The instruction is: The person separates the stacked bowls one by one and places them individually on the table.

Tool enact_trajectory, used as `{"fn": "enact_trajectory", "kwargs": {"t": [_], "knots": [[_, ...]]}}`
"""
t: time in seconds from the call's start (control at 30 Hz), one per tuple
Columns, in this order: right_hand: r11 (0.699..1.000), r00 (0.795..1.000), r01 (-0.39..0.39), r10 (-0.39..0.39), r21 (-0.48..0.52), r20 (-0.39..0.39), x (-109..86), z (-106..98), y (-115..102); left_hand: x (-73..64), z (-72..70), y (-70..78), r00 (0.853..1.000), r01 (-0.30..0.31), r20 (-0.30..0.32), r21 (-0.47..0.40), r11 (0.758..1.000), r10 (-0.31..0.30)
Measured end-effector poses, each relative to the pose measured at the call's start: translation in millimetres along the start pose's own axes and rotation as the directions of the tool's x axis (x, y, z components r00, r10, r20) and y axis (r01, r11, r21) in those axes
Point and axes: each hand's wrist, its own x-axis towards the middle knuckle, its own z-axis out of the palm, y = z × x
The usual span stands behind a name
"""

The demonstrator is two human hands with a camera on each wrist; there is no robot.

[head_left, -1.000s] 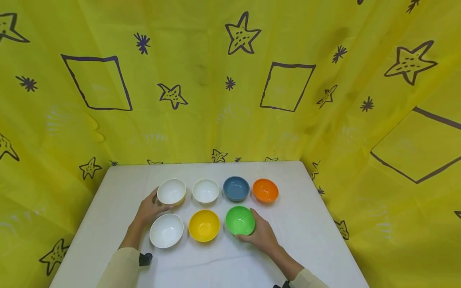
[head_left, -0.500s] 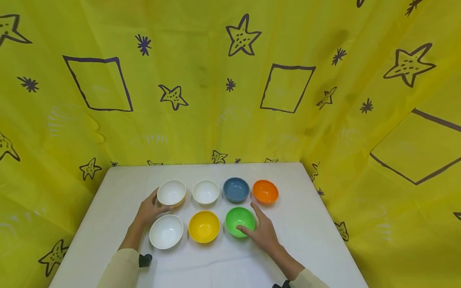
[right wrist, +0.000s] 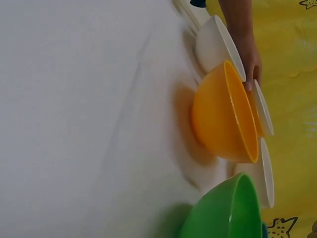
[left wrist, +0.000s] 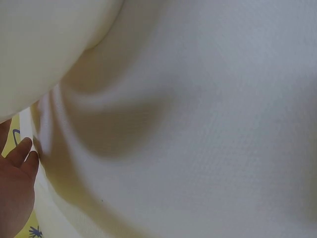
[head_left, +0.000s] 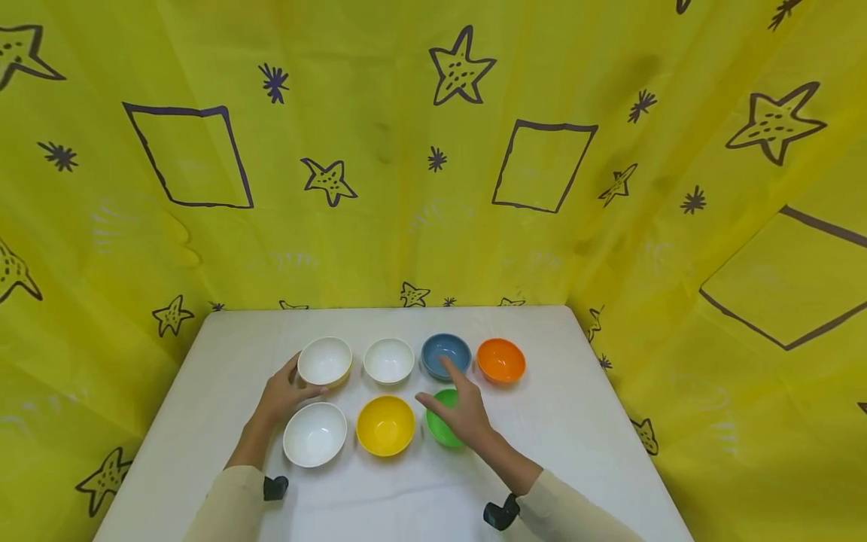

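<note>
My left hand (head_left: pixel 280 397) holds the back-left bowl (head_left: pixel 325 361), white inside and yellow outside, thumb at its front and fingers round its left side. Over the green bowl (head_left: pixel 440 429) hovers my right hand (head_left: pixel 470 412), thumb and fingers spread with nothing between them. Its index fingertip overlaps the blue bowl (head_left: pixel 443 348) in the head view, and the hand hides much of the green bowl. In the right wrist view, the green bowl (right wrist: pixel 223 210) appears close up at the bottom, with the yellow bowl (right wrist: pixel 220 114) above it.
In the back row stand another white bowl (head_left: pixel 389 361) and an orange bowl (head_left: pixel 501 361). The front row has a white bowl (head_left: pixel 314 435) at left and the yellow bowl beside it. All stand on a white-covered table (head_left: pixel 379 504), with yellow patterned curtains (head_left: pixel 379 248) around it.
My right hand has let go of the green bowl and moved left and up over it, toward the blue bowl. The left hand keeps its place at the back-left bowl.
</note>
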Motion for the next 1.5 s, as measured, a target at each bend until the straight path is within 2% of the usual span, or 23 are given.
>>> {"fn": "enact_trajectory", "kwargs": {"t": [0.2,0.4,0.7,1.03,1.4,1.5], "knots": [[0.999,0.998,-0.022,0.020,0.035,0.054,25.2,9,-13,-1.1,0.6,0.1,1.000,-0.004,-0.010,-0.006,1.000,0.004],[0.998,0.995,-0.055,0.054,0.004,0.085,51.8,20,-22,1.9,-1.1,-1.4,1.000,0.014,0.000,-0.007,1.000,-0.014],[1.000,0.993,-0.026,0.028,-0.013,0.116,83.5,32,-41,1.7,-1.9,-0.4,1.000,0.004,-0.003,-0.012,1.000,-0.004],[0.999,0.983,-0.051,0.053,-0.017,0.175,103.0,54,-48,-0.7,0.4,0.4,1.000,0.013,0.006,0.009,1.000,-0.013],[0.994,0.972,-0.048,0.068,-0.095,0.224,119.3,81,-59,0.9,2.3,-0.1,0.999,0.038,0.014,0.021,0.999,-0.038],[0.992,0.969,-0.036,0.065,-0.122,0.240,125.1,88,-60,0.8,1.1,0.3,1.000,0.029,0.005,0.022,0.999,-0.029]]}}
